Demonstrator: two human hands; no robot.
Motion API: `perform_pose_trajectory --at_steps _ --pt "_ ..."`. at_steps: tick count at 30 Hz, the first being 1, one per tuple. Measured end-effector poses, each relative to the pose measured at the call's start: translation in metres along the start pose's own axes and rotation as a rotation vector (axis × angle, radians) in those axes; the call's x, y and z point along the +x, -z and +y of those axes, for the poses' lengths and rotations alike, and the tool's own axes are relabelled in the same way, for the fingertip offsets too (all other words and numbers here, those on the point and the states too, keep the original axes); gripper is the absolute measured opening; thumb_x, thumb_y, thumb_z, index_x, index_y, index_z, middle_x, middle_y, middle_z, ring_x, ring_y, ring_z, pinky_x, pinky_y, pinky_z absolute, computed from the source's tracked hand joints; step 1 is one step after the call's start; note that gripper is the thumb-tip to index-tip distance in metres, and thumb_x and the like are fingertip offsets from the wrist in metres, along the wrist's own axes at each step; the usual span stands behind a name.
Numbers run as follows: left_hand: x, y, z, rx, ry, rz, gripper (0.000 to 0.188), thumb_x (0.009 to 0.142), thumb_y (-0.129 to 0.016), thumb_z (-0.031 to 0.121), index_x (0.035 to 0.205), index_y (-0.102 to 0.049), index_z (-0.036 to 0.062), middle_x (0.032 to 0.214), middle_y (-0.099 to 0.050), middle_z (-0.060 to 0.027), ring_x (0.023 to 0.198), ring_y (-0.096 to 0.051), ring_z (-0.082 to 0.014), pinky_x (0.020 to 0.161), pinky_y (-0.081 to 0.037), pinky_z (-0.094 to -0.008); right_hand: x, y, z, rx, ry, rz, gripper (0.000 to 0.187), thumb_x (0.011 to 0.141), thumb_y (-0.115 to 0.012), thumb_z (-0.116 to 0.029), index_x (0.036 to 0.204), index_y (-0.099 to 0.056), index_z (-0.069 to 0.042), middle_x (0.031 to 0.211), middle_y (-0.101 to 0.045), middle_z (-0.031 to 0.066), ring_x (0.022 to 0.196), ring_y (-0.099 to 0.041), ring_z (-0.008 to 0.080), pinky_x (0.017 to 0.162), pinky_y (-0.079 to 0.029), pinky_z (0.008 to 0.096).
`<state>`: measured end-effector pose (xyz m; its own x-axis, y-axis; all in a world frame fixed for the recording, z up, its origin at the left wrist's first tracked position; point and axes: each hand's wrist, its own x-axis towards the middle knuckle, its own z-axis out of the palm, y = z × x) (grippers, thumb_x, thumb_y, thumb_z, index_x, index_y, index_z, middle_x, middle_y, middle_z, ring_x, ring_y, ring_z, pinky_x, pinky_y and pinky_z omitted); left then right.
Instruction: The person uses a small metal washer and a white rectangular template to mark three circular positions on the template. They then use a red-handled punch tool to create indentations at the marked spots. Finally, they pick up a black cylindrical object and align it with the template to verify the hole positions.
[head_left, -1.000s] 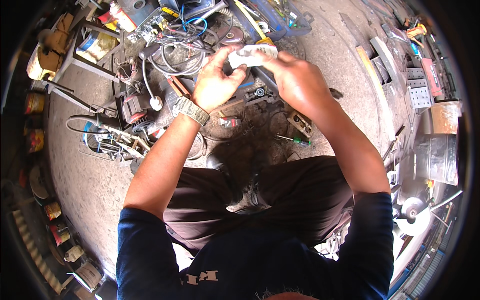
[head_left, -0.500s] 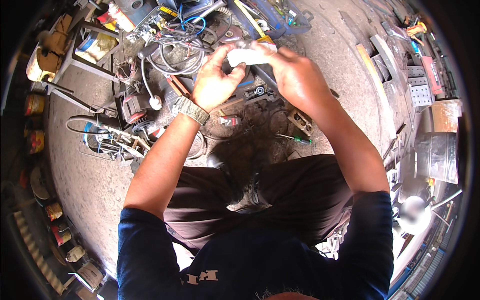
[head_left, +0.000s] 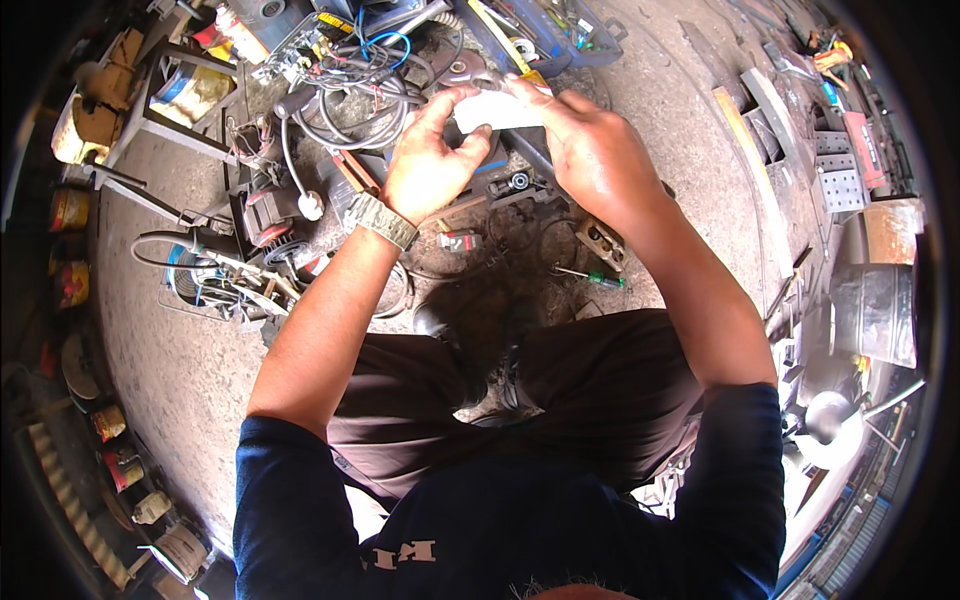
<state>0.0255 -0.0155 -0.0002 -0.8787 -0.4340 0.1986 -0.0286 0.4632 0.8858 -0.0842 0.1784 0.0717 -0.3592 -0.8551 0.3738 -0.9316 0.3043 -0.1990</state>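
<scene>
Between both hands, out in front of my knees, is a flat white piece (head_left: 492, 111); it is so bright that its material and surface do not show. My left hand (head_left: 432, 162) grips its left end, with the thumb against the near edge and the fingers at the far side. At the right end, my right hand (head_left: 592, 150) is closed on it, the index finger stretched along the far edge. The right thumb is hidden. Under the hands lies a dark metal bar (head_left: 528, 152) among other parts on the floor.
Tangled cables (head_left: 350, 105) lie at the far left, beside a grinding disc (head_left: 461, 66). A blue toolbox (head_left: 570, 35) stands beyond. Nearer are a green-handled screwdriver (head_left: 604, 281), a wooden block plane (head_left: 600, 245) and a small bottle (head_left: 460, 241). Metal offcuts (head_left: 840, 170) line the right.
My right fingers were blurred over the far edge; now the index finger shows sharply, a little farther up and right. The left hand and the white piece have barely moved.
</scene>
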Motion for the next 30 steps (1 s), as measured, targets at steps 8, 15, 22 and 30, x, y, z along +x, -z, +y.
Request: perform_pose_trajectory --at_steps 8,15,22,30 --pt "0.0 -0.001 0.0 -0.04 -0.007 0.001 0.048 0.096 -0.074 0.011 0.142 -0.059 0.0083 0.134 -0.068 -0.0083 0.119 -0.062 -0.0153 0.089 -0.054 -0.0297 -0.006 0.003 0.001 -0.131 -0.011 -0.074 0.06 0.089 -0.059 -0.002 0.145 -0.065 -0.023 0.108 -0.072 0.0204 0.088 -0.075 0.0371 0.078 -0.061 0.0497" --pt "0.001 -0.005 -0.011 -0.05 -0.087 0.066 0.054 0.089 -0.076 0.026 0.14 -0.063 0.0162 0.12 -0.069 -0.0204 0.097 -0.069 -0.0283 0.087 -0.057 -0.0405 -0.001 0.003 0.001 0.06 -0.019 0.025 0.058 0.091 -0.058 -0.002 0.145 -0.065 -0.023 0.109 -0.073 0.0196 0.088 -0.074 0.0391 0.079 -0.061 0.0509" --pt "-0.002 -0.002 -0.001 0.023 -0.023 0.027 0.047 0.097 -0.073 0.011 0.142 -0.059 0.0105 0.129 -0.068 -0.0084 0.117 -0.062 -0.0154 0.095 -0.053 -0.0312 -0.004 0.002 0.001 -0.018 -0.03 -0.057 0.06 0.089 -0.059 0.001 0.145 -0.065 -0.022 0.106 -0.072 0.0198 0.086 -0.073 0.0404 0.078 -0.06 0.051" --pt "0.001 -0.004 -0.009 -0.032 -0.071 0.066 0.053 0.092 -0.077 0.02 0.141 -0.061 0.0136 0.121 -0.066 -0.0162 0.108 -0.066 -0.0237 0.086 -0.057 -0.0356 -0.005 0.001 0.0 -0.08 -0.031 -0.154 0.062 0.09 -0.058 -0.001 0.147 -0.062 -0.026 0.11 -0.072 0.02 0.087 -0.074 0.0386 0.078 -0.061 0.0504"
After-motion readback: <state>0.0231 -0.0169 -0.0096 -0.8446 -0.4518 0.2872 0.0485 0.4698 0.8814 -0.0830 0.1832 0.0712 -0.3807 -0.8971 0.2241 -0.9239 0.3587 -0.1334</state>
